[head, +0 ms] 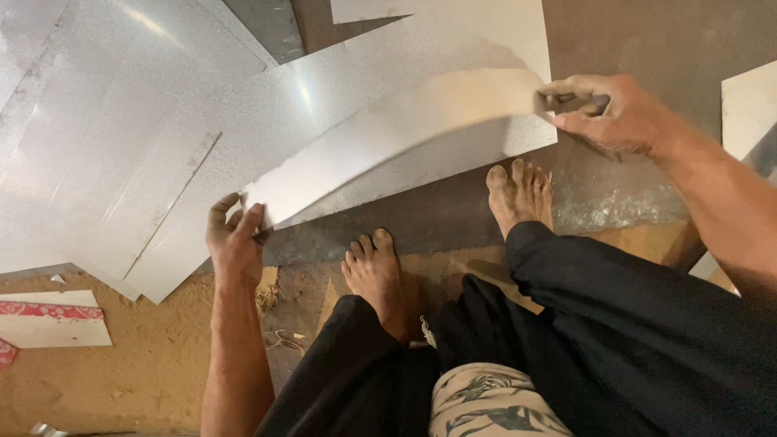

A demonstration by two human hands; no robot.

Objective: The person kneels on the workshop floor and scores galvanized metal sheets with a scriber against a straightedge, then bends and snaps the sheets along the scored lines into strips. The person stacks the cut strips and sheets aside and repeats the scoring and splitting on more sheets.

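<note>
1. Left hand (236,241): closed around the lower left end of a long metal strip (396,133), fingers curled over its edge, thumb up against its near face.
2. Right hand (609,113): pinched shut on the strip's upper right end, fingertips (558,101) pressing the corner; held above the brown floor (647,32) near the far right.
3. Metal strip: lifted clear of what lies under it, bowed in an upward arch between the two hands, running from lower left to upper right; blurred along the top edge.
4. Directly beneath: a large flat galvanized sheet (283,105), spread across the floor from the far left toward the middle, its near edge just beyond the toes.
5. Further sheets (48,97) stacked or overlapping at the far left corner of the floor; exact layering cannot be told.
6. Bare left foot (374,275) and bare right foot (518,194): planted on the floor just short of the big sheet's near edge, right foot ahead of the left.
7. Black trousers (631,324) bent at the knees, filling the near right.
8. White-and-red board (53,320) flat on the sandy ground at the near left edge, well apart from the left hand.
9. Pale sheet corner (749,105) at the right edge, behind the right forearm.
</note>
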